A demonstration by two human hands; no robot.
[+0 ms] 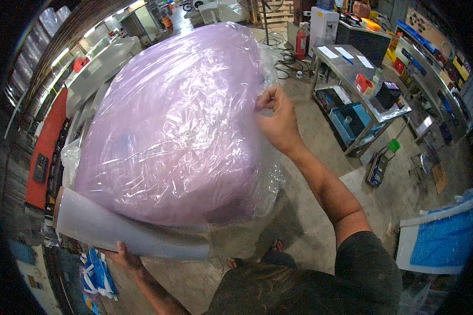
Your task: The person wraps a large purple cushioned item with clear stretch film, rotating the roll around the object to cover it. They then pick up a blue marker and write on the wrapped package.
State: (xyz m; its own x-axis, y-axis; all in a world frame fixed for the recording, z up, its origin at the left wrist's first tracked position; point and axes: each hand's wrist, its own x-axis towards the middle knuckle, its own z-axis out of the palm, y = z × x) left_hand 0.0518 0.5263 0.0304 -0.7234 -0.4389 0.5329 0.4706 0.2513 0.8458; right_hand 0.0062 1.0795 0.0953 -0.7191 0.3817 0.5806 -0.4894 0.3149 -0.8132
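Note:
A large, rounded lilac bundle (157, 121) wrapped in shiny clear plastic film fills the middle of the head view. Against its near left side lies a thick roll of stretch film (136, 231), slanting down to the right, with the brown end of its core at the left. My left hand (125, 255) grips this roll from below, thumb up along its near side. At the bundle's right edge my right hand (278, 118) is closed, thumb and fingers pinching the film there. Loose clear film (272, 181) hangs along that same edge.
A metal table (352, 71) with papers and a tape dispenser stands at the right, a blue bin (352, 123) on its lower shelf. Behind it are a fire extinguisher (300, 43) and coiled cables (289, 65). A blue-and-white wrapped pack (441, 239) lies at lower right.

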